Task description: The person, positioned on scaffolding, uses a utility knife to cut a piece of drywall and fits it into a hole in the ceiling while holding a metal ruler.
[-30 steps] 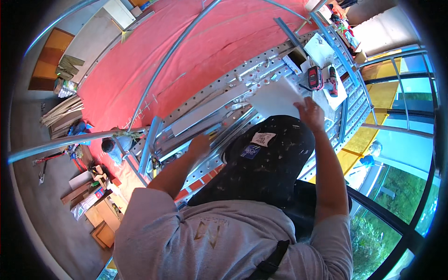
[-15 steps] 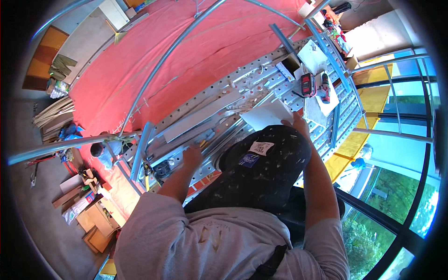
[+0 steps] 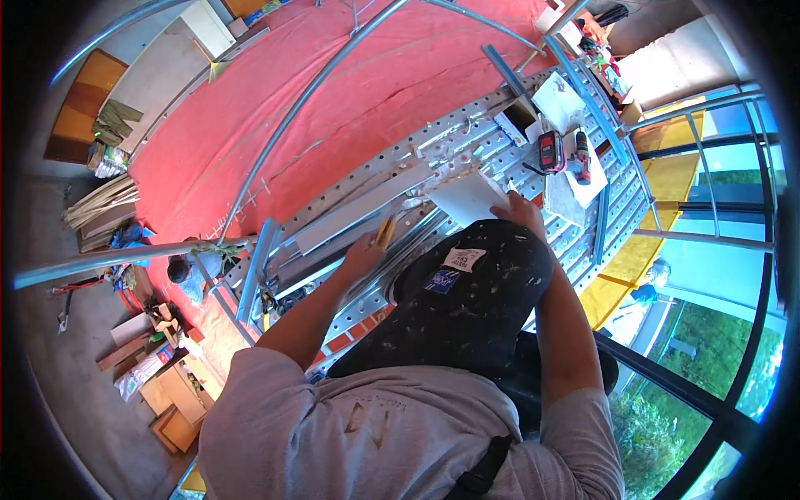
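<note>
The left hand point(image 3: 361, 257), its grip clasping a yellow tool point(image 3: 385, 232), has moved nearer the white board point(image 3: 471, 198). The right hand's point(image 3: 522, 212) grip still grasps the board's right edge.

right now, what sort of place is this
Probably an indoor building or renovation site: there is a perforated metal work platform, a metal tube railing and a power drill lying on a white sheet.

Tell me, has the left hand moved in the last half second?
Yes: the left hand has moved forward and right, nearer the long grey strip.
</note>
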`<act>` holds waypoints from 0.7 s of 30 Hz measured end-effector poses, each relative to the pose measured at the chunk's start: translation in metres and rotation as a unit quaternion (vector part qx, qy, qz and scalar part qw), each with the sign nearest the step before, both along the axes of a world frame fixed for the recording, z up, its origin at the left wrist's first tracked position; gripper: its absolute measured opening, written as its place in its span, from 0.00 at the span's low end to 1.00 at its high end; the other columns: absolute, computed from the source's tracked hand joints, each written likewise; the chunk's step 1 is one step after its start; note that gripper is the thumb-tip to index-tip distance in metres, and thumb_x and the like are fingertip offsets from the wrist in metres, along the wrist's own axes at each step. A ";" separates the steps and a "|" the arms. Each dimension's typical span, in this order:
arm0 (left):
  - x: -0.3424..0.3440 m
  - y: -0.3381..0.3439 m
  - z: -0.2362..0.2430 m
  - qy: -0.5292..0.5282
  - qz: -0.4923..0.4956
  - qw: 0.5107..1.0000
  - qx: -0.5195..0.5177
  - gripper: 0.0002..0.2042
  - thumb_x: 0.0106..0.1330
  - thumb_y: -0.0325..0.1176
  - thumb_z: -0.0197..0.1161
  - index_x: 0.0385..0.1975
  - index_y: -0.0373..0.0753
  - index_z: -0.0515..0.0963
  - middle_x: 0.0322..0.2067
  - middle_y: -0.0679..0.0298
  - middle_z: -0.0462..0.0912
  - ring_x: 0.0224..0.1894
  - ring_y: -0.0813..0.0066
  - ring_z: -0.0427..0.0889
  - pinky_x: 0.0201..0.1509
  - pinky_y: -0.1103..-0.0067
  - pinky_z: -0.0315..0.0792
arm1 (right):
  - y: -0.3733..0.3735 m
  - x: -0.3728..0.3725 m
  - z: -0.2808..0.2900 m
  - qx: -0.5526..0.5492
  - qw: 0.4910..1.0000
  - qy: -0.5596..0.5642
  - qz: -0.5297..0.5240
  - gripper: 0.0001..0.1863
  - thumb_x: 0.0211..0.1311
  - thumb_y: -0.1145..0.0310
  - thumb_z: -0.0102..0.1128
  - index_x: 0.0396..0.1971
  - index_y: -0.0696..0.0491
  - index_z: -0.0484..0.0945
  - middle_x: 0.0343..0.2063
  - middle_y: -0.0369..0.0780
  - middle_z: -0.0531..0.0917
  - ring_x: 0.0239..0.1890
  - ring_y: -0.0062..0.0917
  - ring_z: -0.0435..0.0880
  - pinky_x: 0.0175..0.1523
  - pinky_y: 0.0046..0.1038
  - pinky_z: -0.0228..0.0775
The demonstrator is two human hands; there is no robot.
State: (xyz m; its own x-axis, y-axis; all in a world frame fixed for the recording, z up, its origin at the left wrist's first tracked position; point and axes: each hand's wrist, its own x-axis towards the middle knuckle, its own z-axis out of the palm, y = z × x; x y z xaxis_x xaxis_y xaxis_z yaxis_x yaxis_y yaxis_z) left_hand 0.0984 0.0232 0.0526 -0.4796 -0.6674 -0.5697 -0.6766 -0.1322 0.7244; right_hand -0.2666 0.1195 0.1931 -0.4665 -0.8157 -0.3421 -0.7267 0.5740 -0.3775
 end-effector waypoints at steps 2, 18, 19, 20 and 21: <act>-0.004 -0.012 -0.019 0.073 0.024 0.996 0.038 0.31 0.60 0.42 0.60 0.63 0.33 0.69 0.49 0.41 0.81 0.52 0.50 0.82 0.59 0.65 0.73 | -0.020 0.013 -0.003 0.045 0.998 0.036 0.020 0.27 0.57 0.50 0.67 0.49 0.54 0.76 0.41 0.51 0.86 0.47 0.47 0.85 0.51 0.48 0.75; -0.122 -0.012 0.023 0.024 -0.096 0.986 -0.134 0.25 0.72 0.45 0.53 0.61 0.33 0.70 0.51 0.40 0.80 0.53 0.43 0.80 0.58 0.56 0.72 | -0.002 -0.024 -0.011 0.021 0.998 0.042 -0.044 0.33 0.54 0.54 0.71 0.56 0.59 0.76 0.42 0.57 0.85 0.47 0.50 0.85 0.53 0.46 0.76; -0.127 -0.012 0.028 0.021 -0.110 0.984 -0.138 0.24 0.73 0.44 0.52 0.62 0.34 0.69 0.48 0.39 0.82 0.51 0.43 0.81 0.55 0.55 0.73 | -0.004 -0.024 -0.009 0.022 0.998 0.041 -0.044 0.33 0.54 0.54 0.71 0.56 0.59 0.76 0.42 0.57 0.85 0.47 0.50 0.85 0.53 0.46 0.76; -0.131 -0.012 0.032 0.019 -0.124 0.982 -0.143 0.24 0.74 0.44 0.51 0.63 0.34 0.69 0.45 0.39 0.83 0.48 0.43 0.83 0.53 0.54 0.73 | -0.008 -0.024 -0.008 0.026 0.997 0.058 -0.042 0.34 0.54 0.54 0.72 0.56 0.59 0.76 0.42 0.56 0.85 0.48 0.50 0.85 0.54 0.45 0.76; -0.134 -0.013 0.034 0.018 -0.125 0.982 -0.142 0.24 0.74 0.44 0.51 0.63 0.34 0.69 0.45 0.39 0.83 0.48 0.43 0.83 0.53 0.54 0.73 | -0.011 -0.024 -0.007 0.031 0.996 0.075 -0.041 0.34 0.53 0.54 0.72 0.56 0.59 0.76 0.42 0.56 0.85 0.48 0.50 0.85 0.54 0.45 0.76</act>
